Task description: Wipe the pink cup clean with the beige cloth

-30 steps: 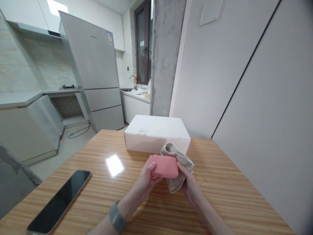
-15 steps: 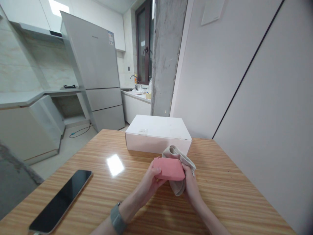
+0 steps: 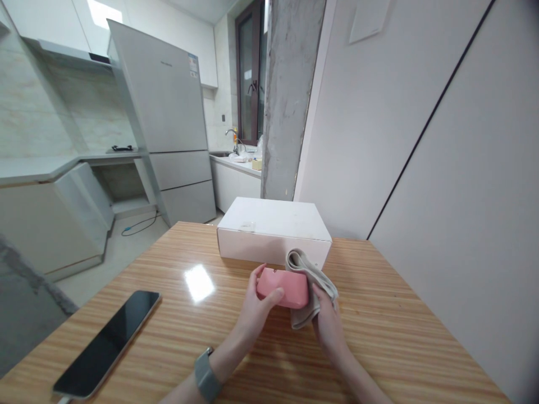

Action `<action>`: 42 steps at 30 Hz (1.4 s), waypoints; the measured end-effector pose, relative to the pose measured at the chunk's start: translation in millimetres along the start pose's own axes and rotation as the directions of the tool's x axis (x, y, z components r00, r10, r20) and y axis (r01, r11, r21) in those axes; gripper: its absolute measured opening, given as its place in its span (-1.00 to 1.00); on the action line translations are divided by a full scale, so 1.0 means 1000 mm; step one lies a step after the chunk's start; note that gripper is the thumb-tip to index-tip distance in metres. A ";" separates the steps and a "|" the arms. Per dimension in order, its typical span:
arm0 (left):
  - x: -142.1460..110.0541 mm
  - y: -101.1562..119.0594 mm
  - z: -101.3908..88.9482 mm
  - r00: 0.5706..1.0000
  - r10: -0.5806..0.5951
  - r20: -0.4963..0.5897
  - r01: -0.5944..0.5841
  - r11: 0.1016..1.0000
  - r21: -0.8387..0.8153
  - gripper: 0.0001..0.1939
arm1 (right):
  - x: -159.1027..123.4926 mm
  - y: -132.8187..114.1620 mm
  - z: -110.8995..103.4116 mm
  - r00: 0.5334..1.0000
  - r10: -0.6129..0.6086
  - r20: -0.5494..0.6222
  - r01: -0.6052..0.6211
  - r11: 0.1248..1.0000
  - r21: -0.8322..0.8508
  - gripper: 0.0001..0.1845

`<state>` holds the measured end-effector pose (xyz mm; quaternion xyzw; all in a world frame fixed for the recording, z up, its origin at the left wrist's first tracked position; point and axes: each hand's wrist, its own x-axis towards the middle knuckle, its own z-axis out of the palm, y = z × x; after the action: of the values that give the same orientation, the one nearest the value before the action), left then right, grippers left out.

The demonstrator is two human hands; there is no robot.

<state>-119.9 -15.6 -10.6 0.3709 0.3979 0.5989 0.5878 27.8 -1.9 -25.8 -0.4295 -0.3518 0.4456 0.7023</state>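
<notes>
Smooth pink case, matt cloth

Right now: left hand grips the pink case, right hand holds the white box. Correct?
One slip: the right hand holds the beige cloth, not the white box, as the head view shows. The left hand does grip the pink case.
</notes>
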 end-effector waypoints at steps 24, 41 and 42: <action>-0.003 0.011 0.002 0.970 -0.181 0.164 0.202 0.971 -0.124 -0.42 | 0.000 -0.024 0.013 0.935 0.341 0.099 -0.355 0.885 0.302 -0.74; 0.000 0.013 0.002 0.994 -0.079 0.079 0.083 0.996 -0.043 -0.45 | 0.003 -0.026 0.008 0.940 0.339 -0.046 -0.310 0.901 0.303 -0.77; -0.001 0.013 0.002 0.995 -0.067 0.068 0.070 0.997 -0.032 -0.45 | 0.004 -0.026 0.009 0.942 0.335 -0.036 -0.308 0.899 0.312 -0.77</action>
<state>-123.3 -16.2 2.4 0.3668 0.3803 0.5723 0.6272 30.0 -2.3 2.2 -0.3884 -0.1725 0.5844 0.6913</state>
